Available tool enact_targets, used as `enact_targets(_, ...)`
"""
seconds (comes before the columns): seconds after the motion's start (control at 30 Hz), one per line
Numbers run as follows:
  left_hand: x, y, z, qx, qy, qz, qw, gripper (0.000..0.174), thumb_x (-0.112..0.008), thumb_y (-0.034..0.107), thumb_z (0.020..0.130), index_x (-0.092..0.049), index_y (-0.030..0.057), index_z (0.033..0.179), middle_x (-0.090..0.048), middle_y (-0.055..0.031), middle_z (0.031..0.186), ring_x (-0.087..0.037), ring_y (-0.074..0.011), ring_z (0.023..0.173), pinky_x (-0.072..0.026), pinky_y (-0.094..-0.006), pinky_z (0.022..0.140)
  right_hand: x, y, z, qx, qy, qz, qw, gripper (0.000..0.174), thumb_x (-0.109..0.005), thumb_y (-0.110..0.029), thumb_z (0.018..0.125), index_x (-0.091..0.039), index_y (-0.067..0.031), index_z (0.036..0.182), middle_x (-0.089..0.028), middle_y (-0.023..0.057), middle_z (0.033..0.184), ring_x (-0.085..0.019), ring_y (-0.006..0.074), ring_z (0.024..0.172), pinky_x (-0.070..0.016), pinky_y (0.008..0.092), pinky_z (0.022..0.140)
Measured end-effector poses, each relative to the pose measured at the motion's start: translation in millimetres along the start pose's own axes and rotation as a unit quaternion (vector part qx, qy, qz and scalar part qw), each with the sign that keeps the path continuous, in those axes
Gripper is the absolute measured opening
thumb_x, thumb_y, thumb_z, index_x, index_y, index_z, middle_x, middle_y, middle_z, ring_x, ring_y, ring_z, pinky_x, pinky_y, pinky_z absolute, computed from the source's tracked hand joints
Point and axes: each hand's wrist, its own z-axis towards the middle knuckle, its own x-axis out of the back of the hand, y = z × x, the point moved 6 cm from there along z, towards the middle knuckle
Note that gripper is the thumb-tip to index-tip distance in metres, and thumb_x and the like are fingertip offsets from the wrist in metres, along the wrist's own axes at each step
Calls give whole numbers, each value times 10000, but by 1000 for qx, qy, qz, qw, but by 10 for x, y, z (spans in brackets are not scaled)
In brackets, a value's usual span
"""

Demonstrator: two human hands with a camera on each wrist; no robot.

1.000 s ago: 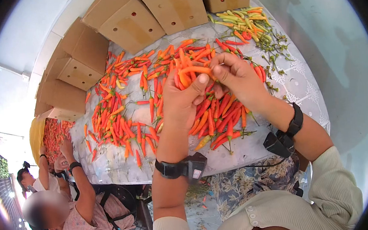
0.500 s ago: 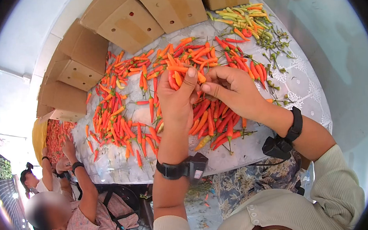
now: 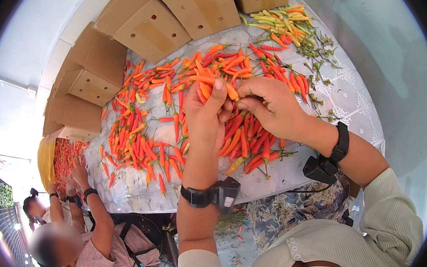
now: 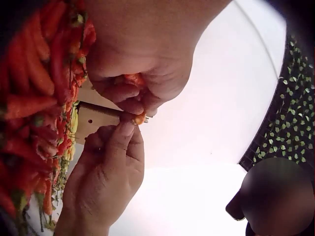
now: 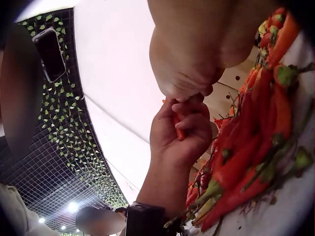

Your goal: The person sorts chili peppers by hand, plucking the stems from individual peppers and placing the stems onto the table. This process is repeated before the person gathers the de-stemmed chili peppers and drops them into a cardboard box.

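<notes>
My left hand (image 3: 206, 115) grips a small bunch of orange and red chili peppers (image 3: 205, 91) above the pile on the table. One orange chili pepper (image 3: 232, 91) sticks out past its thumb, stem end toward my right hand (image 3: 276, 107). The right thumb and forefinger pinch that stem end. In the left wrist view the fingertips of both hands meet at the orange tip of the pepper (image 4: 140, 118). The right wrist view shows a red chili pepper (image 5: 180, 129) inside the left hand's curled fingers; the rest of the bunch is hidden there.
Red and orange chili peppers (image 3: 125, 121) spread over the patterned table. Yellow-green peppers (image 3: 285, 20) lie at the far right beside loose green stems (image 3: 321, 54). Cardboard boxes (image 3: 153, 33) line the back edge. Another person (image 3: 113, 252) sits to the left by a heap of peppers (image 3: 65, 157).
Both hands have come down slightly toward me. The right hand has moved from an orange pepper lying across the bunch to the stem end of one pointing down at the left thumb.
</notes>
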Motion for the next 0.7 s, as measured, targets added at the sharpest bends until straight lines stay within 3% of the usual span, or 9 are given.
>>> enact_targets(0.13, 39, -18, 31, 24, -3, -42, 999, 159, -622, 204, 887, -547, 64, 893, -569, -16, 722, -507, -71, 561, -316, -181, 413, 33, -48, 26, 75, 24, -22, 997, 123, -633, -43, 773, -583, -15, 882, -587, 142, 760, -580, 323, 701, -450, 387, 610)
enact_targets(0.23, 108, 3, 56, 7, 12, -95, 995, 164, -573, 214, 913, -546, 56, 942, -557, -16, 743, -496, -77, 592, -324, -172, 425, 146, 20, 52, 30, 64, -76, 995, 131, -621, -53, 801, -597, -31, 928, -603, 130, 766, -596, 277, 702, -459, 367, 609)
enact_targets(0.33, 217, 73, 82, -12, 41, -112, 993, 171, -550, 215, 921, -554, 48, 958, -576, -20, 776, -547, -100, 659, -390, -163, 457, 344, 181, 81, -83, 144, -43, 985, 141, -610, -87, 834, -592, -43, 967, -610, 108, 759, -604, 209, 701, -464, 339, 606)
enact_targets(0.37, 245, 84, 85, -10, 72, -117, 990, 165, -551, 209, 918, -557, 48, 953, -583, -23, 784, -561, -105, 673, -410, -164, 461, 466, 176, 83, -117, 165, -84, 976, 163, -605, -121, 850, -587, -48, 995, -614, 96, 780, -591, 172, 685, -469, 312, 601)
enact_targets(0.47, 287, 124, 78, -2, 112, -157, 981, 122, -596, 171, 884, -569, 64, 935, -601, -30, 787, -596, -114, 685, -434, -185, 464, 827, 401, 60, -105, 353, -18, 930, 206, -616, -142, 838, -590, -62, 1025, -622, 104, 832, -596, 201, 712, -481, 327, 649)
enact_targets(0.57, 371, 138, 101, -11, 107, -200, 974, 101, -604, 123, 872, -570, 51, 934, -598, -30, 791, -591, -100, 673, -440, -168, 428, 1157, 578, -25, -71, 447, -269, 850, 224, -624, -136, 819, -601, -78, 1035, -622, 107, 851, -598, 240, 784, -474, 355, 758)
enact_targets(0.67, 481, 115, 137, -7, 102, -234, 967, 103, -614, 90, 859, -568, 40, 936, -585, -24, 782, -572, -84, 644, -431, -147, 401, 1133, 307, 30, 39, 417, -417, 806, 214, -644, -132, 791, -626, -86, 1000, -623, 95, 883, -580, 260, 898, -430, 380, 859)
enact_targets(0.7, 499, 110, 142, -3, 102, -245, 964, 109, -623, 81, 852, -567, 40, 936, -581, -22, 776, -566, -80, 633, -425, -144, 396, 1054, 356, 80, -1, 350, -346, 871, 204, -645, -119, 785, -634, -86, 986, -622, 90, 896, -571, 262, 922, -424, 378, 868)
